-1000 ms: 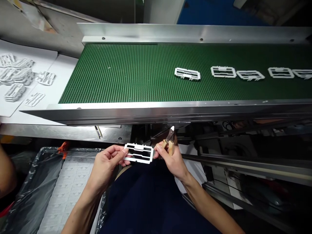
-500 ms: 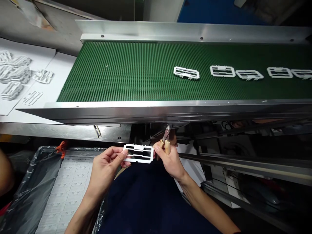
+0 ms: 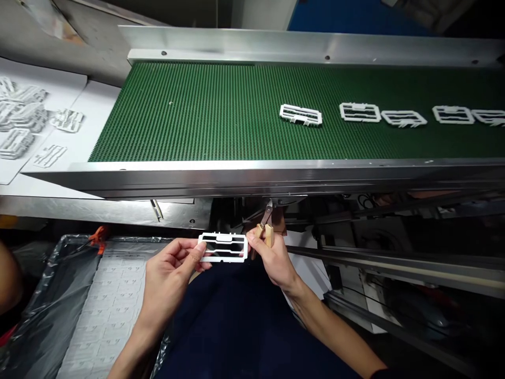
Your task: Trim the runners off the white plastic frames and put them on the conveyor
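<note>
My left hand (image 3: pixel 168 273) pinches a white plastic frame (image 3: pixel 231 259) at its left end, thumb on top. The frame is held level in front of my body, with crossbars and small tabs along its upper edge. My right hand (image 3: pixel 276 260) is closed around a pair of side cutters (image 3: pixel 269 234) with tan handles, the jaws pointing up and away. The thumb and a fingertip of that same hand meet the frame's right end. Similar white frames (image 3: pixel 300 115) lie on the green conveyor belt (image 3: pixel 189 116) beyond my hands.
The conveyor's metal side rail (image 3: pixel 236 176) runs across in front of me. White parts (image 3: pixel 23 113) are heaped on paper at left. Below stands a plastic-lined bin (image 3: pixel 43 295) holding rows of parts, an orange-handled tool (image 3: pixel 98 236) at its rim. Another person's arm (image 3: pixel 8 279) shows at left.
Both hands keep the same hold on the frame and cutters, with barely any movement. The whole view has shifted very slightly.
</note>
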`<state>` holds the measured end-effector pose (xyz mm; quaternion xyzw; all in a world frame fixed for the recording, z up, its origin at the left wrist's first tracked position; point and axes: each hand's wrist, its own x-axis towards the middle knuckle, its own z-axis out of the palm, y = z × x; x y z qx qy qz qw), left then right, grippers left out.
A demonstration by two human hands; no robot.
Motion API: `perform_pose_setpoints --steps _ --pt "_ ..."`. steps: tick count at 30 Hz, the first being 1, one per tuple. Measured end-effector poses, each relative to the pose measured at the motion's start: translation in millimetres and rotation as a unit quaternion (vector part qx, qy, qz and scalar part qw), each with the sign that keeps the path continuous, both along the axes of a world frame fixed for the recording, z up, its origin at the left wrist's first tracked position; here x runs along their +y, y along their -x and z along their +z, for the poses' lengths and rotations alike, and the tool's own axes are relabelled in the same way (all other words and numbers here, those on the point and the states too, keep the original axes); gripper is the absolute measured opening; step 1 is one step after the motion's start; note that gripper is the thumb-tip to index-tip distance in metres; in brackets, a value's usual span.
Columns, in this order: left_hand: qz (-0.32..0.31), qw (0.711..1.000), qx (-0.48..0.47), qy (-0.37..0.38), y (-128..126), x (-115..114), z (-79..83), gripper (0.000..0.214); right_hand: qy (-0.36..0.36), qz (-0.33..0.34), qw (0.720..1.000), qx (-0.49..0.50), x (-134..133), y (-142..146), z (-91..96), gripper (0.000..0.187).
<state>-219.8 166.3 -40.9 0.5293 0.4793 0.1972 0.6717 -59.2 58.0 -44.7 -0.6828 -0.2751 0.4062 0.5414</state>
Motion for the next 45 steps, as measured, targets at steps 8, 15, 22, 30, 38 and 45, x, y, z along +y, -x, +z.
perform_pose_setpoints --steps 8,15,22,30,38,45 --pt "0.023 1.000 0.005 0.016 3 0 -2.7 0.022 -0.025 0.006 1.000 0.018 -1 2 -3.2 0.027" --pt "0.028 0.999 0.017 0.025 6 1 -1.4 0.023 0.001 0.025 1.000 0.012 -1 -2 3.3 0.025" --pt "0.026 0.999 0.030 0.007 5 2 2.0 0.026 0.044 0.081 0.994 -0.064 0 -10 13.5 0.026" --pt "0.021 0.999 0.038 -0.001 2 6 8.6 0.026 0.055 0.119 0.987 -0.090 1 -16 16.8 0.022" --pt "0.022 0.999 0.042 0.001 -1 8 7.4 0.026 0.059 0.106 0.989 -0.084 3 -16 15.5 0.019" --pt "0.032 0.998 0.044 -0.009 -3 8 7.5 0.025 0.070 0.108 0.989 -0.077 4 -17 16.9 0.023"
